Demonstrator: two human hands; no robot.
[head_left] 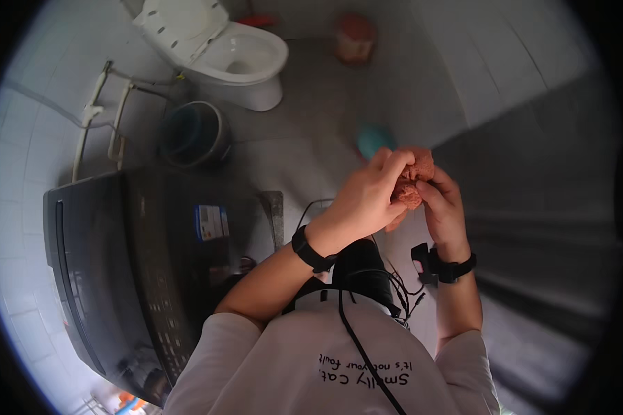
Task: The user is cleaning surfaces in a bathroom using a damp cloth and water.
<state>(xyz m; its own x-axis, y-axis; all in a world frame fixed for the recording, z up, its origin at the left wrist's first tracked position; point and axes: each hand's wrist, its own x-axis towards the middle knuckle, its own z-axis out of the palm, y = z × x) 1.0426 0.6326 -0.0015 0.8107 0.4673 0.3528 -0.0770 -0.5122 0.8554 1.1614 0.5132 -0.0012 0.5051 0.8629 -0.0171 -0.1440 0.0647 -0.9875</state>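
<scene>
My left hand (pixel 368 197) and my right hand (pixel 446 209) are raised together in front of me, a little right of the middle. Between them they grip a reddish-brown, rough-textured, bunched-up piece (pixel 418 166) that looks like cloth or sponge; its exact kind is unclear. The left fingers curl over its top and left side, while the right thumb presses its lower right edge. Part of the piece is covered by the fingers. Black straps circle both wrists, and the right strap (pixel 455 267) carries a small dark block.
A dark washing machine (pixel 104 263) stands at my left, with a bucket (pixel 218 131) beyond it. Farther off are a white toilet (pixel 256 59) and a red-and-pale bin (pixel 356 41). A blurred teal thing (pixel 374 138) shows behind my hands. Black cables (pixel 403 287) hang near my legs.
</scene>
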